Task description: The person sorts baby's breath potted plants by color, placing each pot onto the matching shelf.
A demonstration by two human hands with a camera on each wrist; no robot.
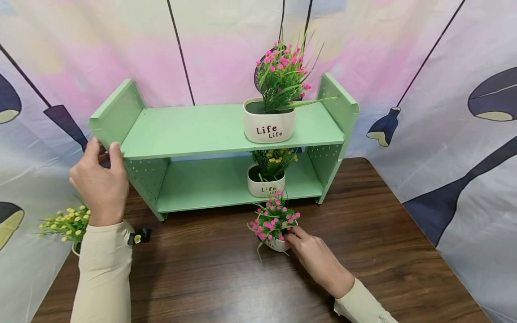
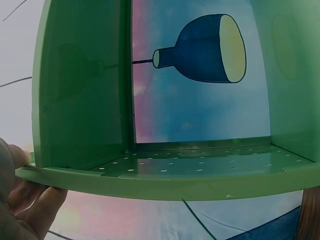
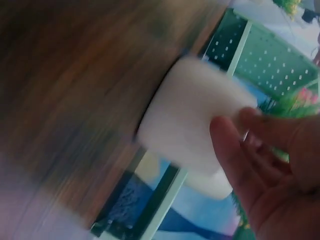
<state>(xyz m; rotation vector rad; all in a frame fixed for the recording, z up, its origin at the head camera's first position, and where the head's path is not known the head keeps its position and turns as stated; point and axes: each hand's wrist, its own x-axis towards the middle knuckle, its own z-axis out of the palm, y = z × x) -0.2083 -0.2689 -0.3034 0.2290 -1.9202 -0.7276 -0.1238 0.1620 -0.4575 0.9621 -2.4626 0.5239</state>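
Observation:
My left hand [image 1: 101, 181] grips the front edge of the left side panel of a green two-tier shelf [image 1: 190, 130]. In the left wrist view its thumb and fingers [image 2: 47, 210] lie on either side of that panel's edge. With my right hand [image 1: 317, 258] I pinch the rim of a small white pot [image 3: 195, 115] of pink artificial flowers [image 1: 274, 220], in front of the shelf. A larger white "Life" pot [image 1: 268, 128] with pink flowers sits on the upper tier. Below it, a white pot [image 1: 264, 184] with yellow flowers stands on the lower tier.
A plant with yellow flowers [image 1: 68, 224] stands at the left, partly hidden behind my left forearm. The shelf rests on a brown wooden table [image 1: 202, 269], whose right edge runs diagonally. Printed cloth [image 1: 218, 54] hangs behind and at both sides.

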